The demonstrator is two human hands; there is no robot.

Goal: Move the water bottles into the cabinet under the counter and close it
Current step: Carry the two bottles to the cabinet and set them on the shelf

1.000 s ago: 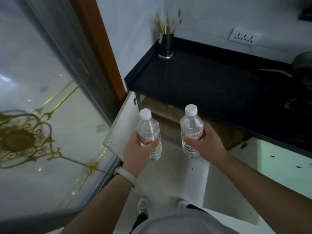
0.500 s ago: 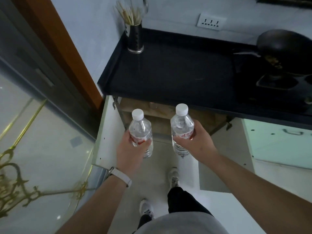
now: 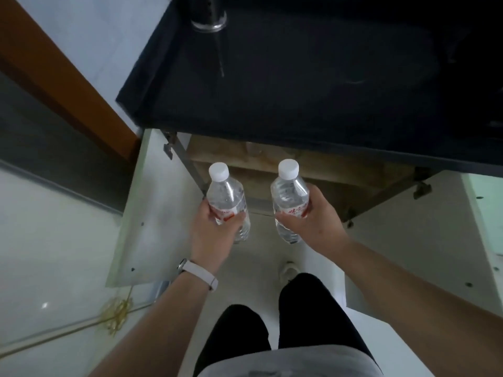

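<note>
Presently, at centre frame, two items in hand:

Left bottle (image 3: 227,198): clear, white cap on, red label, upright. The left hand (image 3: 215,238) grips it at the label, fingers and thumb curled round the waist.

Right bottle (image 3: 290,195): same kind, upright, just beside the first but not touching. The right hand (image 3: 315,223) grips it likewise, fingers wrapped round the label.

Both bottles are held in the air before the cabinet (image 3: 313,170), in front of its mouth and not inside.

Cabinet: upper middle of frame, under the black counter (image 3: 299,77), wood-brown inside, standing open. The left door (image 3: 155,213) is swung out at left of centre, the right door (image 3: 408,254) at right.

Holder (image 3: 208,20): metal, top edge of frame, on the counter's back corner; contents cut off.

Wristband (image 3: 200,276): pale, on the left wrist.

Shoe (image 3: 288,270): light, on the floor below the right hand, above dark trouser legs.
</note>
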